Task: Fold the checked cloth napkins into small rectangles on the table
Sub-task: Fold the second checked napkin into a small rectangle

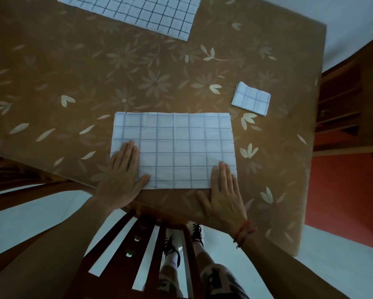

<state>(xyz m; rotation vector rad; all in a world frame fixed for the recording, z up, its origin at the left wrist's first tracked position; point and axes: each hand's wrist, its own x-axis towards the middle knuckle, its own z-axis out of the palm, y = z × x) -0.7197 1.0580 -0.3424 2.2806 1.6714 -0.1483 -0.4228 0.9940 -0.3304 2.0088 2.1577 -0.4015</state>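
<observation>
A half-folded checked napkin (pixel 177 147) lies flat as a wide rectangle near the front edge of the bench (pixel 73 72), which is covered in a brown cloth with a pale flower print. The left grip (pixel 120 178) lies flat on the napkin's near left corner, fingers straight and close together and pointing away from the person, thumb spread along the near edge; it clamps nothing. The right grip (pixel 224 197) is also flat and apart from any hold: its straight fingers press on the near right corner, while the palm and thumb rest on the bench just off the napkin's near edge. A red bracelet (pixel 244 231) circles the right wrist. To the right and a little farther back, well apart from the spread one, a folded napkin (pixel 251 98) sits as a small rectangle, turned at a slight angle. At the far side of the bench a third napkin (pixel 138 11) lies open, cut off by the top of the view. A wooden chair (pixel 142 244) with a slatted back stands against the near edge, between the person and the bench, and the person's laced shoes (pixel 172 244) show through its slats on the pale floor (pixel 30 223).
</observation>
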